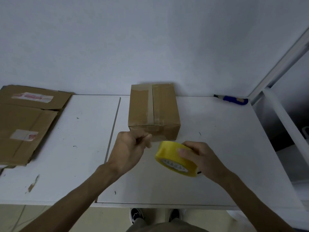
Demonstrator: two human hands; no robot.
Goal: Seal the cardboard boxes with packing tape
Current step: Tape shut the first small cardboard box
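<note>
Yellow tape fills the grip of the right hand (200, 156): its fingers (184, 152) lie curled over the outer band of the roll of tape (173, 158) and hold it off the table (217, 131), just right of the frame's centre. The roll is tilted, its open core facing down and toward the camera, its band turned toward the left hand (132, 146) just beside it. That hand's fingers are curled tight with the thumb against the forefinger. It may be pinching the loose end of the tape, but no strip shows between hand and roll, so I cannot tell. Just above both hands, at the middle of the frame, stands the cardboard box (153, 111) with its flaps closed. Its long axis runs up the frame from the hands toward the wall, leaning slightly. A strip of tape (154, 106) already follows that axis along the centre seam and seems to fold over the near edge. I judge the top seam done, with perhaps a further strip on this box about to be drawn. At the left edge of the frame lies flattened cardboard (28, 123) bearing old labels, not yet made up, so boxes there would remain. A blue knife (232, 99) rests at the table's far right corner.
</note>
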